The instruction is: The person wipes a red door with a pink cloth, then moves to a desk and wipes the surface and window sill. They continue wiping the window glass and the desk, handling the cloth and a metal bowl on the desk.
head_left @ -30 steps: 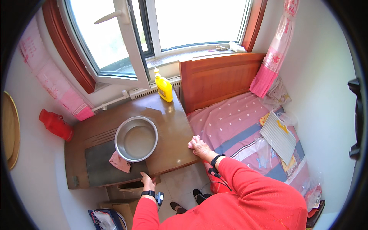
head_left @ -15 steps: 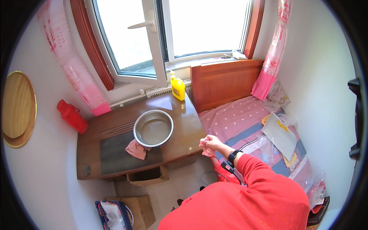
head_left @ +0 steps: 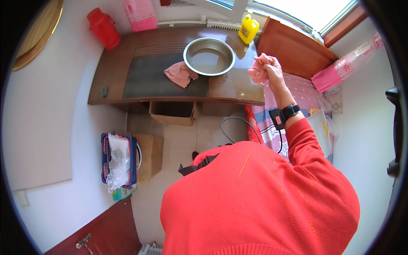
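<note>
Over the right end of the brown desk (head_left: 231, 91), my right hand (head_left: 274, 73) grips a crumpled pink cloth (head_left: 258, 70). The fingers are closed round it, and part of the cloth hangs out at the left. A metal basin (head_left: 231, 66) with water in it stands on the desk to the left of this hand. Against the basin's lower left rim lies a second pink cloth (head_left: 180, 75). A yellow jug-shaped bottle (head_left: 248, 29) stands at the desk's far right corner. My left hand does not show.
A red thermos (head_left: 104, 29) stands at the desk's far left. An open cardboard box (head_left: 173, 114) sits below the front edge. A blue basket with plastic bags (head_left: 119, 159) and another carton (head_left: 149, 155) are on the floor. The bed (head_left: 297, 87) with its wooden headboard (head_left: 293, 46) is at right.
My view has tipped down and turned, so the desk sits higher in it. My right hand, still holding the cloth, has moved farther forward along the desk's right end.
</note>
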`<state>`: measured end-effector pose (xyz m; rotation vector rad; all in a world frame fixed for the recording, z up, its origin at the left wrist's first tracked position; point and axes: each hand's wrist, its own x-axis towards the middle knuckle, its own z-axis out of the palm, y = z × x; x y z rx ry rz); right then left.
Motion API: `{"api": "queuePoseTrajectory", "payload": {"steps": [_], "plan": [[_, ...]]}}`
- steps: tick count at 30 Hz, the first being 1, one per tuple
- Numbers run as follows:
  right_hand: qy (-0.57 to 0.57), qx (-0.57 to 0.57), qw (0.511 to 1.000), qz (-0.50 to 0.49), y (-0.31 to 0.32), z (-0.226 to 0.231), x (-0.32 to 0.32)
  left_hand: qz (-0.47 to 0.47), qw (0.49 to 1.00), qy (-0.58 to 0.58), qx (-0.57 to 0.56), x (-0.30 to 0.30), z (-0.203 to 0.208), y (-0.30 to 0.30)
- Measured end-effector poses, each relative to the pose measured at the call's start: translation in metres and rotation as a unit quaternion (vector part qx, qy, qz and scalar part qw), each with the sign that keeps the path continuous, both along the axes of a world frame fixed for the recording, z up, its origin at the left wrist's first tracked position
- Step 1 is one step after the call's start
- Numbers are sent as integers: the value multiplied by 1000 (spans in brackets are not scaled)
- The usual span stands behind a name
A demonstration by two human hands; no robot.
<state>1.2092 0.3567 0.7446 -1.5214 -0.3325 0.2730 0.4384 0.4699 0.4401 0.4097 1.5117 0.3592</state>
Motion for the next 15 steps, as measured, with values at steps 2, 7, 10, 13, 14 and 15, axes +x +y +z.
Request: {"api": "queuePoseTrajectory", "payload": {"steps": [2,7,10,13,14,15], "plan": [[-15,-24,1000,-8,9,0,0,16,1000,-13,14,1,10,-6],[112,58,970,209,-1,-13,16,96,985,-12,144,23,59,-35],[88,-45,977,187,-16,-37,26,115,962,34,246,34,101,-62],[137,-200,941,236,-8,-65,49,180,957,130,186,23,133,-124],[113,-249,917,290,1,-79,53,202,954,162,152,15,132,-148],[89,-304,902,295,4,-87,57,212,949,173,158,10,129,-175]]}}
